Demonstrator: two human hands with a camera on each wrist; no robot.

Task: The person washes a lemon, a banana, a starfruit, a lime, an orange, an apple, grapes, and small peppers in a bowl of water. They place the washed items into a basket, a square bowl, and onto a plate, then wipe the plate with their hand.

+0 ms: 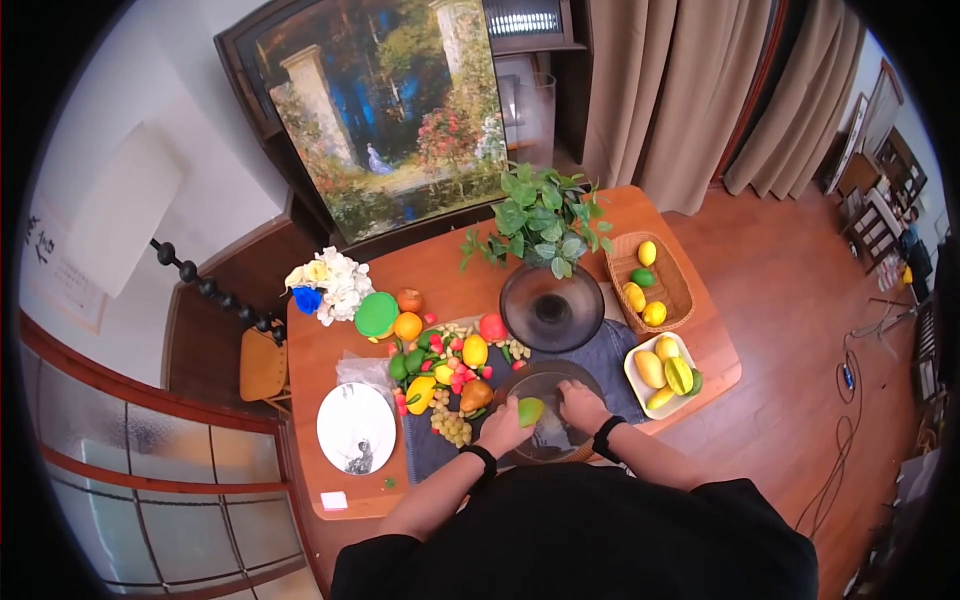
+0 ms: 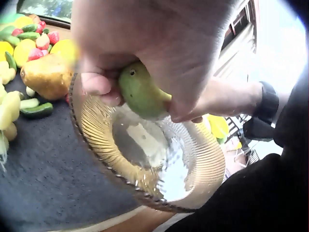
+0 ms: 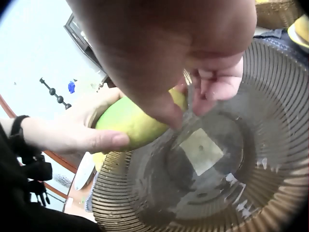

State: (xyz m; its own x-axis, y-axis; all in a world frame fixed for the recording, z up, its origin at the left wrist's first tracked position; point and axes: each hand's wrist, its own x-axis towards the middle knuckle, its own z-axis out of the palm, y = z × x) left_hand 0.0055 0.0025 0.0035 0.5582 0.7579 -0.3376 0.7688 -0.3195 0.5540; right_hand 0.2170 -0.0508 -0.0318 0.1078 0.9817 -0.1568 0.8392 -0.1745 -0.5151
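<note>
Over a ribbed, amber-tinted clear bowl (image 3: 270, 159), my left hand (image 1: 505, 428) grips a green and yellow mango (image 3: 137, 123), thumb on one side and fingers on the other. My right hand (image 1: 583, 405) is beside the mango above the same bowl, with its fingers loosely bent. In the right wrist view the right thumb overlaps the mango's end, while the head view has a small gap between hand and mango. A pale square (image 3: 202, 151) shows at the bowl's bottom, with bright glints around it. Part of the mango is hidden by my hands.
Left of the bowl lies a pile of fruit and vegetables, including a pear (image 1: 476, 396) and grapes (image 1: 450, 425). A dark bowl (image 1: 550, 335) stands behind. To the right are a wicker basket (image 1: 677, 275) and a pale tray (image 1: 640, 400) of yellow fruit. A white plate (image 1: 340, 410) lies far left.
</note>
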